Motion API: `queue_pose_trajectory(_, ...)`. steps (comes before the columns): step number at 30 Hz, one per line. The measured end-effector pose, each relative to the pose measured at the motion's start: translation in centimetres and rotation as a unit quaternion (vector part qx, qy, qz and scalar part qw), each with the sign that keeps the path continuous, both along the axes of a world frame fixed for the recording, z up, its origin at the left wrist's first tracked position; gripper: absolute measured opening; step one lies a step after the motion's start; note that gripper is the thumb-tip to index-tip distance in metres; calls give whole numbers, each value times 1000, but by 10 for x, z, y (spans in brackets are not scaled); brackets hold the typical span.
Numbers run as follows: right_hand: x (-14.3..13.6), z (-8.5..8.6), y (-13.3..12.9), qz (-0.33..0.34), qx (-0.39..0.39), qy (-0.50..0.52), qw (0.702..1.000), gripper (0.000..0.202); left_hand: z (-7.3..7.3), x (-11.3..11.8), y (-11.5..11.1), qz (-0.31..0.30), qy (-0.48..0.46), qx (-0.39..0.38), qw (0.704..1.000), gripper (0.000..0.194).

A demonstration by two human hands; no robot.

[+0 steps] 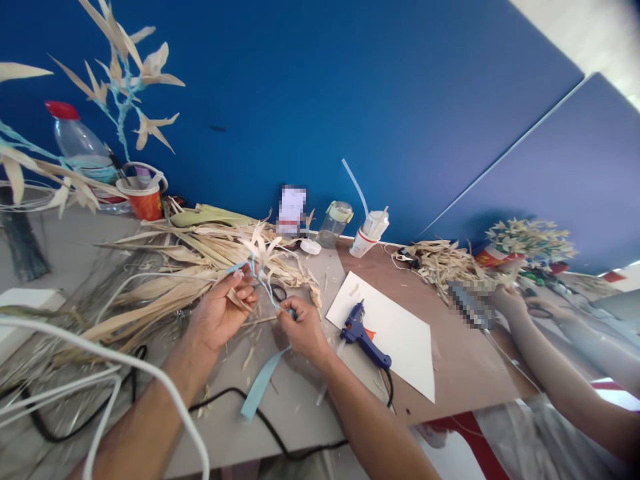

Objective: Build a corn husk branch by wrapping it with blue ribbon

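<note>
One husk flower (260, 248) is held between the person's two hands, above the bench (473, 363). Its pale petals point up and away from the person; its long axis runs from them down the blue-wrapped stem (271, 294), slanting to the right. A short blue side branch points left.

The left hand (220, 312), palm turned up, has its grip pinched narrow on the flower just below the petals. The right hand (303, 328) has its grip closed on the lower end of the stem. One strip of blue tape (263, 387) hangs below the right hand, its free end pointing toward the person.

Just behind lies a heap of dry husks (210, 241), too tangled to count. To the right, one blue glue gun (364, 335) rests on one white sheet (413, 353), nozzle pointing away, handle toward the near right.

Along the blue wall (320, 87) stand one phone (291, 207), one glass jar (329, 230) and one white cup (363, 241). At the far left are one red-capped bottle (83, 143) and one red cup (146, 203), near a taller flower branch (124, 100). Well to the right show a co-worker's two forearms (560, 360).
</note>
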State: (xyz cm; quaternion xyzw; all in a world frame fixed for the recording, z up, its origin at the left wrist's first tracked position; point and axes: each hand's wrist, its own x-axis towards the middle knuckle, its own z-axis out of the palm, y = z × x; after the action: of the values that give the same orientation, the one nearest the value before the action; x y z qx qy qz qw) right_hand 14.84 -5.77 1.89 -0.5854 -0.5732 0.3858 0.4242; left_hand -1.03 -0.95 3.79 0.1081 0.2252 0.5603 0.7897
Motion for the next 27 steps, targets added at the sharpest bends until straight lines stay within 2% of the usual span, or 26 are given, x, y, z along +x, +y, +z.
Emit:
queue_pose_trajectory(3, 1, 1, 1, -8, 8, 1, 1000, 11, -2, 5, -3, 7, 43, 6, 999, 20)
queue_pose_trajectory(6, 3, 3, 1, -15, 19, 11, 1000, 12, -7, 14, -9, 10, 132, 7, 991, 19)
queue_pose_trajectory(11, 4, 4, 2, -27, 31, 49, 998, 16, -14, 24, -18, -35, 229, 39, 972, 23)
queue_pose_trajectory(19, 5, 2, 4, -8, 29, 111, 993, 21, -14, 22, -17, -157, 149, 12, 976, 22)
queue_pose_trajectory(27, 4, 0, 4, 17, 7, 178, 984, 22, -21, 24, -18, -164, 95, 16, 982, 29)
